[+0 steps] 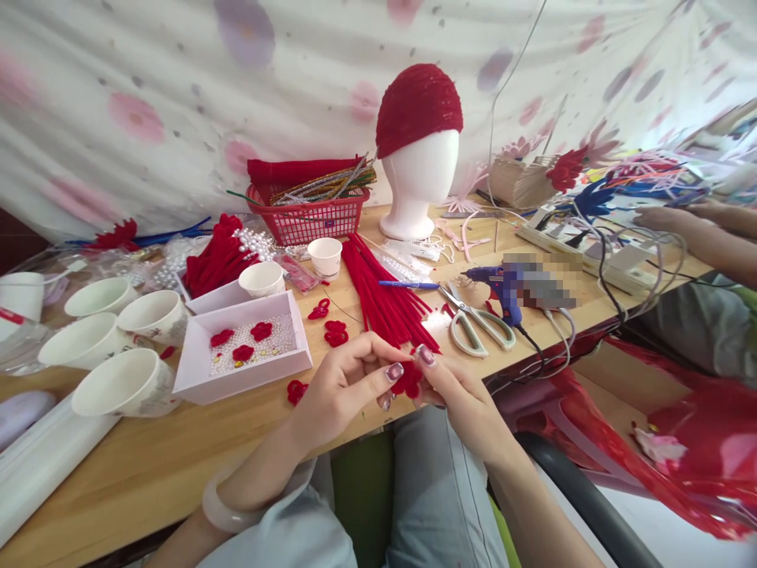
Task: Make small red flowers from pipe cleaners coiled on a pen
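A small red fuzzy flower (408,380), looking like bent pipe cleaner, is pinched between my two hands near the table's front edge. My left hand (348,383) grips its left side with thumb and fingers. On the other side, my right hand (458,394) presses it between thumb and forefinger. Just beyond lies a spread bundle of red pipe cleaners (378,292). Similar red flower shapes (336,333) rest on the wood left of the bundle. Scissors (473,319) with pale handles lie to the right, beside a blue glue gun (500,288).
A white box (242,386) holds pearl beads and red flowers. Several paper cups (127,386) stand at left. Behind are a red basket (313,221) and a white mannequin head (419,181) with a red cap. Cables and a power strip (591,252) run right, near another person's hands (668,221).
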### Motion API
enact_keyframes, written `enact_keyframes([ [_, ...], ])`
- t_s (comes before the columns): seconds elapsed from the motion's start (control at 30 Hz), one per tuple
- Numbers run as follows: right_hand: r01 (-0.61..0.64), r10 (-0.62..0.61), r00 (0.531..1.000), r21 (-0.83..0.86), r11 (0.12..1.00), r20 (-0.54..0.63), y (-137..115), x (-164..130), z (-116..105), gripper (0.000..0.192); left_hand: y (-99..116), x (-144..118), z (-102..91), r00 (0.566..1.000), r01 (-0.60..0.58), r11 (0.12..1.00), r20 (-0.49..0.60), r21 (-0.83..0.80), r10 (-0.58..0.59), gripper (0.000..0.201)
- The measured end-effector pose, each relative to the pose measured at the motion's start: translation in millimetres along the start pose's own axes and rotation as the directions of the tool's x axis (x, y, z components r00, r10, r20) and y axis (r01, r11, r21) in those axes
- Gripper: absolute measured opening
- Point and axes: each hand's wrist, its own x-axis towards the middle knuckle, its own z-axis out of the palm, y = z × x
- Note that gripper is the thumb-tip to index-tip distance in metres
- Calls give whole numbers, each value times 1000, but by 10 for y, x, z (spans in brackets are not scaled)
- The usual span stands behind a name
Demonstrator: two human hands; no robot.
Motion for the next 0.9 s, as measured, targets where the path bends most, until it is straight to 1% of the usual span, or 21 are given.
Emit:
enact_keyframes([
  [0.07, 0, 1, 999, -22, 1000, 41, -5, 6, -2, 51, -22, 1, -3, 1000, 1, 1000, 21, -2, -1, 20],
  [0.13, 50, -46, 995, -35, 998, 86, 4, 13, 18, 47, -51, 6, -4, 999, -8, 998, 53, -57, 11, 21],
  [0.17, 83, -80, 994, -30, 996, 80, 14, 15, 37, 46, -65, 10, -2, 998, -6, 996, 64, -90, 12, 21],
  [0.27, 153, -153, 986, -1, 988, -62, 57, 19, 119, 46, -98, 23, 8, 998, 23, 986, 68, -163, -12, 22],
  [0.37, 165, -156, 972, 39, 986, -178, 98, 21, 211, 45, -124, 26, 7, 998, 40, 981, 54, -189, -30, 20],
  [0.53, 178, -165, 954, 31, 984, -249, 106, 28, 301, 43, -150, 16, -23, 999, 4, 982, 45, -187, 5, 14],
  [0.63, 176, -171, 954, -3, 984, -245, 92, 31, 293, 43, -131, 24, -8, 999, 29, 968, 38, -249, -20, 13],
  [0.77, 195, -198, 969, -31, 980, -150, 75, 41, 236, 43, -94, 50, 36, 992, 126, 894, 48, -431, -116, 21],
  [0.83, 216, -222, 967, -62, 974, -127, 66, 48, 213, 43, -85, 61, 48, 987, 160, 870, 53, -467, -153, 20],
  [0.9, 230, -241, 962, -98, 968, -129, 55, 59, 204, 43, -80, 69, 51, 984, 174, 852, 46, -493, -174, 19],
])
